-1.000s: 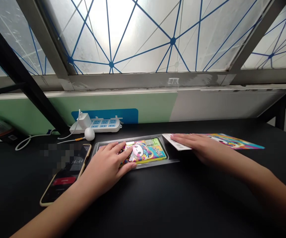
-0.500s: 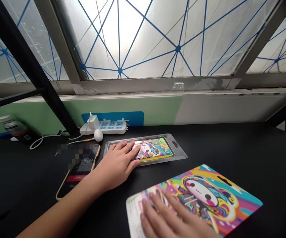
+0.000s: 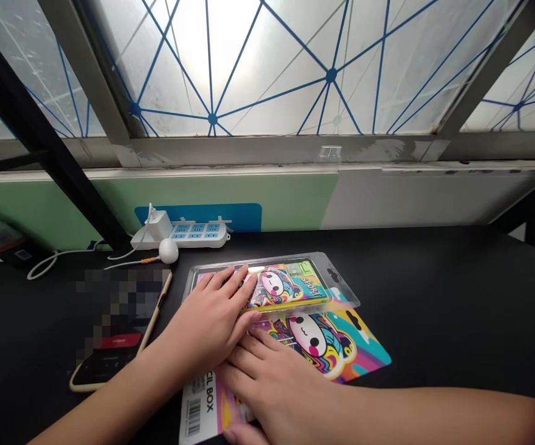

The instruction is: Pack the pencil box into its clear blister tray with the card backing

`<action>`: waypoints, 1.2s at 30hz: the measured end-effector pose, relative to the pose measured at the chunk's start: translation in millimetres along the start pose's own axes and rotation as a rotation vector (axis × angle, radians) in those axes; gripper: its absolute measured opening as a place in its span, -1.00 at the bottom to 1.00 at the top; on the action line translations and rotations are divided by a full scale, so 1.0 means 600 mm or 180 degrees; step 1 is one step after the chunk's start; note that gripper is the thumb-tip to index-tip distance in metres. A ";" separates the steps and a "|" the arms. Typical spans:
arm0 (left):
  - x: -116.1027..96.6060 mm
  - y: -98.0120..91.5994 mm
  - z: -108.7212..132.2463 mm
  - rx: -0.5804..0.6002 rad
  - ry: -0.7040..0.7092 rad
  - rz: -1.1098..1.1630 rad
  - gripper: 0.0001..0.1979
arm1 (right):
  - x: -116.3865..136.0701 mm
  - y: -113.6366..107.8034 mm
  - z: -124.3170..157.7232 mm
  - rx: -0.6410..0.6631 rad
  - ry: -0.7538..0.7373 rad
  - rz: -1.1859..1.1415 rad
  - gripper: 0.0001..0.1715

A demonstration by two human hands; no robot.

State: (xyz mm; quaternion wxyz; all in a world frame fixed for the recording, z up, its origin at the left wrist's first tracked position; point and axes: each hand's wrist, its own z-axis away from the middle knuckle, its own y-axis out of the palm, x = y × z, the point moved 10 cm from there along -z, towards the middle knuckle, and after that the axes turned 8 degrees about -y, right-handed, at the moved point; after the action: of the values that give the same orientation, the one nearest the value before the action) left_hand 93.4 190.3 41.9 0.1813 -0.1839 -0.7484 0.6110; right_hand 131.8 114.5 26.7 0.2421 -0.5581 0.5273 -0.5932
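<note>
Head view: a frosted window (image 3: 258, 74) crossed by blue lines fills the top, above a black table (image 3: 434, 296) with a power strip (image 3: 197, 235) and a phone (image 3: 109, 364), its screen pixelated and partly hidden. A clear blister tray (image 3: 344, 290) holding a colourful pencil box (image 3: 290, 287) overlaps the top of a printed card (image 3: 323, 340). The left hand (image 3: 206, 315) lies open on the tray, fingers spread over the box's left end, gripping nothing. The right hand (image 3: 276, 377) rests open on the card, hiding most of its lower part and the start of the words ending "CIL BOX", beside a barcode (image 3: 193, 415)
</note>
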 end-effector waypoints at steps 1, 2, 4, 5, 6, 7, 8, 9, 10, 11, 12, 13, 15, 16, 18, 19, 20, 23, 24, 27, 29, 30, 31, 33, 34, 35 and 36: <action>-0.001 0.001 0.000 -0.0007 -0.0015 -0.0029 -0.43 | -0.002 0.005 0.001 -0.0010 0.0006 -0.0005 -0.30; -0.002 0.002 0.000 -0.0011 -0.0024 -0.0055 -0.43 | -0.004 0.010 0.003 -0.0032 0.0027 0.0005 -0.31; -0.002 0.005 0.001 -0.0013 -0.0039 -0.0099 -0.42 | -0.012 0.018 0.004 -0.0079 0.0101 0.0060 -0.30; -0.003 0.007 0.001 -0.0012 -0.0042 -0.0117 -0.42 | -0.015 0.021 0.005 -0.0112 0.0130 0.0102 -0.29; -0.003 0.009 0.002 -0.0014 -0.0043 -0.0132 -0.42 | -0.016 0.022 0.005 -0.0145 0.0137 0.0153 -0.28; -0.003 0.010 0.002 -0.0022 -0.0046 -0.0144 -0.42 | -0.016 0.022 0.004 -0.0171 0.0132 0.0211 -0.28; -0.003 0.011 0.003 -0.0037 -0.0050 -0.0152 -0.41 | -0.015 0.023 0.004 -0.0183 0.0115 0.0272 -0.27; -0.003 0.011 0.003 -0.0062 -0.0059 -0.0152 -0.42 | -0.014 0.023 0.003 -0.0182 0.0101 0.0337 -0.28; -0.003 0.011 0.003 -0.0092 -0.0068 -0.0140 -0.42 | -0.013 0.023 0.002 -0.0170 0.0098 0.0405 -0.28; -0.002 0.010 0.003 -0.0125 -0.0077 -0.0116 -0.42 | -0.011 0.023 0.001 -0.0149 0.0101 0.0477 -0.28; -0.002 0.008 0.002 -0.0153 -0.0085 -0.0085 -0.43 | -0.010 0.023 0.001 -0.0137 0.0105 0.0555 -0.28; -0.001 0.007 0.002 -0.0172 -0.0084 -0.0052 -0.43 | -0.009 0.023 0.000 -0.0146 0.0108 0.0640 -0.28; 0.000 0.005 0.000 -0.0177 -0.0053 0.0012 -0.44 | -0.006 0.020 0.000 -0.0222 0.0094 0.0821 -0.27; 0.000 0.004 -0.002 -0.0165 -0.0020 0.0037 -0.44 | -0.005 0.019 0.000 -0.0277 0.0081 0.0905 -0.26; 0.000 0.004 -0.004 -0.0113 0.0055 0.0071 -0.44 | -0.003 0.018 0.001 -0.0396 0.0046 0.1040 -0.24; 0.000 0.005 -0.006 -0.0082 0.0083 0.0077 -0.44 | -0.002 0.017 0.001 -0.0446 0.0027 0.1084 -0.23; 0.001 0.005 -0.007 -0.0055 0.0098 0.0077 -0.44 | -0.001 0.017 0.002 -0.0486 0.0003 0.1115 -0.22; 0.001 0.006 -0.008 -0.0042 0.0075 0.0075 -0.45 | 0.003 0.013 0.002 -0.0568 -0.0057 0.1189 -0.24; 0.000 0.005 -0.009 -0.0065 0.0056 0.0089 -0.45 | 0.003 0.012 0.002 -0.0572 -0.0062 0.1204 -0.26; 0.000 0.002 -0.008 -0.0141 0.0002 0.0146 -0.46 | 0.002 0.010 0.000 -0.0560 -0.0027 0.1188 -0.31; 0.000 0.002 -0.008 -0.0143 -0.0009 0.0174 -0.47 | 0.000 0.008 -0.001 -0.0583 0.0017 0.1154 -0.31; 0.000 0.001 -0.009 -0.0126 -0.0006 0.0185 -0.46 | 0.000 0.007 -0.002 -0.0608 0.0034 0.1147 -0.31; 0.001 0.001 -0.009 -0.0105 -0.0003 0.0195 -0.46 | 0.001 0.006 -0.003 -0.0631 0.0046 0.1147 -0.30; 0.002 0.000 -0.010 -0.0068 0.0000 0.0203 -0.46 | 0.003 0.004 -0.004 -0.0664 0.0056 0.1158 -0.31; 0.003 0.000 -0.010 -0.0057 -0.0006 0.0201 -0.46 | 0.005 0.004 -0.004 -0.0671 0.0058 0.1162 -0.32; 0.003 -0.001 -0.010 -0.0052 -0.0013 0.0199 -0.46 | 0.006 0.004 -0.005 -0.0671 0.0055 0.1164 -0.33; 0.004 -0.001 -0.010 -0.0050 -0.0018 0.0196 -0.46 | 0.008 0.006 -0.006 -0.0661 0.0055 0.1168 -0.34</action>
State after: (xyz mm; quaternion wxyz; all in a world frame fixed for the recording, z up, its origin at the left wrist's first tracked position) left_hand 94.5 196.6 43.8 0.1588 -0.2065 -0.7476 0.6109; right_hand 126.2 110.7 26.0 0.2827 -0.4696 0.6804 -0.4864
